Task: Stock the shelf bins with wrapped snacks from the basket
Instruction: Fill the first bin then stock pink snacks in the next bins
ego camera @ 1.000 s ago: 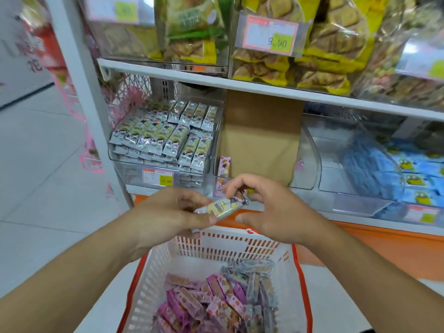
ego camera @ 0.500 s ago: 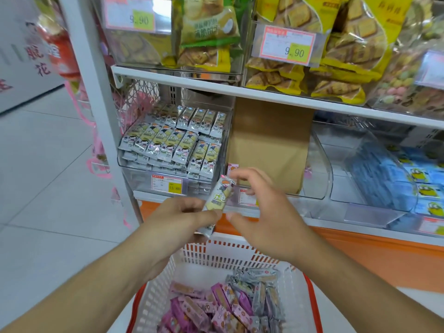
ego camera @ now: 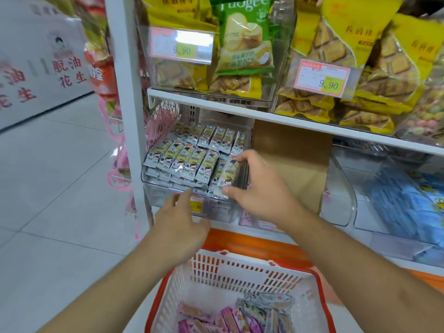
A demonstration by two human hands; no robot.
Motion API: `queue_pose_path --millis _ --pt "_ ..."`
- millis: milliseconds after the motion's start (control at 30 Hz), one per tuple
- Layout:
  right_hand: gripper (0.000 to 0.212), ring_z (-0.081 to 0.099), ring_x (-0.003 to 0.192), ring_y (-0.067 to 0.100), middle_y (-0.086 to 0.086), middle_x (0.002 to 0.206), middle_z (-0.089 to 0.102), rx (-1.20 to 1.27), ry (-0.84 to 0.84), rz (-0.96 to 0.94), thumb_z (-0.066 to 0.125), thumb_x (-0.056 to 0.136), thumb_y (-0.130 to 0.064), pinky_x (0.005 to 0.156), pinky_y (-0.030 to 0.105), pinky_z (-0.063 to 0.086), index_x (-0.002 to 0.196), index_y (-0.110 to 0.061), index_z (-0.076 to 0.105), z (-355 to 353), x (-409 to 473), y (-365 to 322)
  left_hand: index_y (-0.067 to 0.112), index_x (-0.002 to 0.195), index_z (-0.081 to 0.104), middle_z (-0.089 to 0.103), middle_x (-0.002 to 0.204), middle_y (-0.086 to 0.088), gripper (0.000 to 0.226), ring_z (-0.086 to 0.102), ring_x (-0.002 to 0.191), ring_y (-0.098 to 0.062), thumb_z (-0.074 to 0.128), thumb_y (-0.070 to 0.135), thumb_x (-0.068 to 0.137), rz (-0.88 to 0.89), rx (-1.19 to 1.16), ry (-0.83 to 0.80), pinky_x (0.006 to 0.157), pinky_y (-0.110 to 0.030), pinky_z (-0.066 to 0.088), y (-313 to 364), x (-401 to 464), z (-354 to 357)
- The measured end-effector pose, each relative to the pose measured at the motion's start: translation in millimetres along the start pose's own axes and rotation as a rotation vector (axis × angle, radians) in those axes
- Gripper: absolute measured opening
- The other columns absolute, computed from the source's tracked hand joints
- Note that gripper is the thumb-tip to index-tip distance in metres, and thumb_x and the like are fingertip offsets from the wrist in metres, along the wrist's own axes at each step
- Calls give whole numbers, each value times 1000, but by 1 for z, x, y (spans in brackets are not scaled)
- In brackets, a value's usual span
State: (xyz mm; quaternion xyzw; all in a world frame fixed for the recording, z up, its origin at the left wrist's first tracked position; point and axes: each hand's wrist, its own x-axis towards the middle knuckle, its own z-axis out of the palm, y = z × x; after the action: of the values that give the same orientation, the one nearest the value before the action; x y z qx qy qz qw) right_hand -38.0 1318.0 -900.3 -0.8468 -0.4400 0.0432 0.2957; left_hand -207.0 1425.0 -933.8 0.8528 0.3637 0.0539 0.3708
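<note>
A snack (ego camera: 224,177) is pinched end to end by the right hand (ego camera: 258,188), lined up for the bin (ego camera: 168,188) row's right gap. Left hand (ego camera: 180,222) fingers are spread, empty, near the bin front.

I see the basket (ego camera: 240,272) below and in front of the shelf bin (ego camera: 192,164) of wrapped snacks (ego camera: 185,157), my right hand (ego camera: 259,188) at its right end, left hand (ego camera: 182,224) before it.

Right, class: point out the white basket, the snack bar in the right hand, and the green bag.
white basket (ego camera: 240,267): head view, far wall.
snack bar (ego camera: 228,175): head view, wrapper middle.
green bag (ego camera: 242,37): head view, front face.
</note>
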Motion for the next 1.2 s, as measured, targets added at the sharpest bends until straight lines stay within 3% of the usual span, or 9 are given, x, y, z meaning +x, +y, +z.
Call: queue_pose_path --millis 133,333,500,600,767,833,933,1067,1200 --pt "66 50 126 19 -1 143 49 -151 -117 -39 77 91 -50 95 33 42 140 -23 44 6 40 3 33 161 -21 -20 171 3 97 -16 158 -26 51 52 99 78 273 -34 129 -51 12 -20 12 10" --pt "61 38 140 20 1 148 46 -205 -171 -54 68 95 -57 117 42 37 141 -21 48 18 55 14 36 160 -24 -33 167 7 96 -22 157 -29 47 59 99 61 319 -72 127 -51 8 -23 17 17" --pt "68 14 157 14 0 168 30 -180 -105 -136 62 99 -55 130 39 12 154 -19 43 15 35 26 31 163 -4 -13 170 2 88 -5 158 -32 52 52 98 98 234 15 126 -50 16 -21 11 20" --pt "59 25 151 12 -3 159 41 -103 -25 -189 68 98 -45 126 34 22 148 -21 49 3 7 32 25 161 13 12 164 -5 78 15 153 -34 55 44 98 89 158 35 122 -47 26 -16 0 23" --pt "31 49 124 2 -13 127 57 16 -66 -213 70 96 -23 102 18 38 125 -25 60 -6 -69 59 22 156 24 28 154 -4 71 27 147 -28 57 48 99 60 171 -130 118 -40 31 -21 -27 38" --pt "28 51 115 -4 -14 122 59 8 -161 -165 70 96 -24 97 14 39 122 -24 61 4 -97 83 19 152 31 30 152 -7 65 30 146 -30 56 49 100 47 219 -193 117 -42 34 -27 -30 50" --pt "37 54 118 6 -10 128 59 -86 -465 43 71 97 -32 99 27 45 131 -25 57 41 -126 124 15 152 32 29 153 -12 64 29 146 -35 54 47 102 -13 261 -264 116 -46 35 -45 -24 75" --pt "35 61 113 20 1 123 62 -171 -730 238 65 96 -25 98 39 51 130 -20 58 96 -168 179 13 162 8 13 166 -15 84 16 153 -38 53 48 100 -155 367 -278 122 -52 26 -96 -17 114" --pt "34 60 102 27 4 113 59 -197 -956 380 70 90 -19 80 45 54 121 -13 59 139 -196 219 14 161 -20 -8 172 -13 104 1 158 -38 55 51 100 -409 300 -311 126 -54 16 -138 -10 140"
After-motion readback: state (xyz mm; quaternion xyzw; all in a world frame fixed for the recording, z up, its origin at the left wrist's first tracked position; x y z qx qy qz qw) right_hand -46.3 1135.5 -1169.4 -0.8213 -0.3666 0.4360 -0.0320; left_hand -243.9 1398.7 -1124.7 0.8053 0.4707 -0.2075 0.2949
